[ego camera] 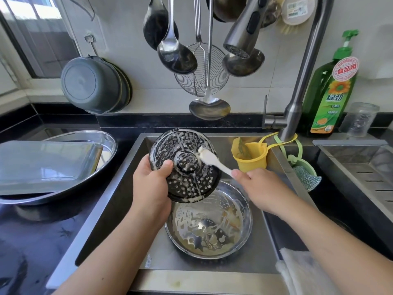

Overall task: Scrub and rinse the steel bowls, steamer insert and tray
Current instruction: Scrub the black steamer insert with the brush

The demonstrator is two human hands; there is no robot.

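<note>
Above the sink (119,184), the steamer insert (182,165) is held tilted, its domed underside turned toward the viewer. It is a round, dark, perforated steel disc with a raised central knob, streaked throughout with whitish foam. Its lower left rim is gripped by the left hand (152,184), thumb laid across the perforated face. A white brush (212,159) is pinched at the handle by the fingers of the right hand (265,190), with the bristled head pressed against the insert just beside the knob.

Directly beneath, a steel bowl (209,222) rests on the sink floor (shiny, round, with foam patches and an orange-tinged residue inside). On the dark counter (32,241) to the left, a flat rectangular steel tray (46,165) lies inverted across a wide shallow steel basin (106,143).

The right edge of the sink is crowded by a yellow cup-shaped holder (252,157), the faucet (297,86) base and a hanging green scrubber (306,177); open room remains along the left wall and front of the sink. A pale cloth (302,273) is draped over the front right corner.
</note>
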